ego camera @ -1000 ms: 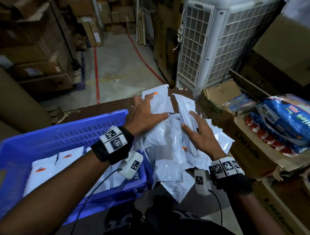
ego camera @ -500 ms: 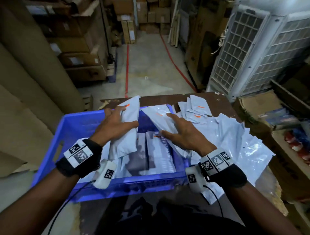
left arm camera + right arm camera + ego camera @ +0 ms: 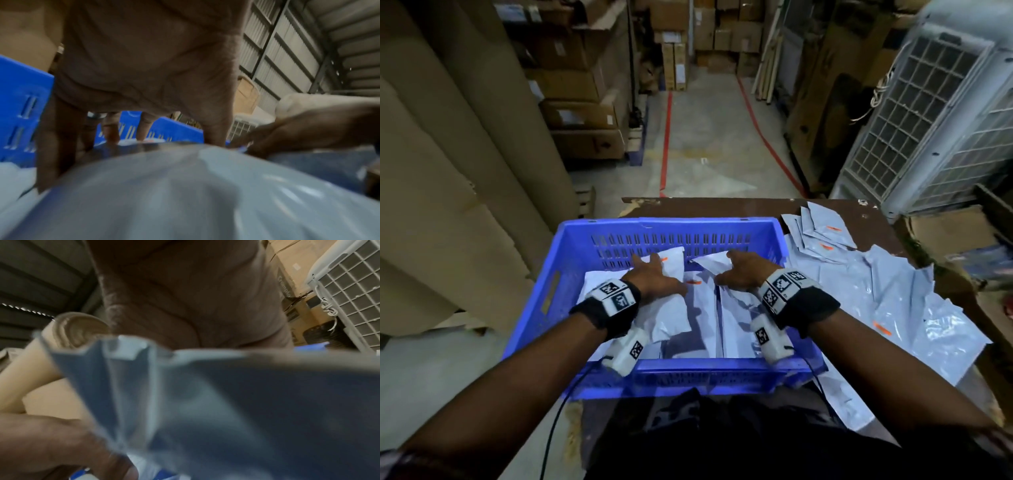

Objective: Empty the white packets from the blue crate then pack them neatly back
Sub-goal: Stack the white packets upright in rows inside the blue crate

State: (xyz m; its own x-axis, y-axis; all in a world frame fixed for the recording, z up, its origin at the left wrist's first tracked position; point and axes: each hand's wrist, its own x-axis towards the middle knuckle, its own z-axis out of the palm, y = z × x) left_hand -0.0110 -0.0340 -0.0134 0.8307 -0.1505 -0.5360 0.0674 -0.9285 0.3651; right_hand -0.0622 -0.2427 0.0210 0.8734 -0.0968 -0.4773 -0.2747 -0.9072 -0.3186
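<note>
White packets (image 3: 671, 308) are pressed flat inside the blue crate (image 3: 571, 260) by a spread left hand (image 3: 654, 277); one packet is grasped by the right hand (image 3: 743, 274). More packets (image 3: 893, 298) are seen at three o'clock on the table (image 3: 756, 205).

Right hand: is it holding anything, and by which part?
The right hand grips a white packet by its far end, over the blue crate. The left hand only presses flat on another packet.

stacked cardboard boxes (image 3: 582, 113) line the red-taped floor (image 3: 666, 137); a white grilled cooler (image 3: 928, 130) stands right.
</note>
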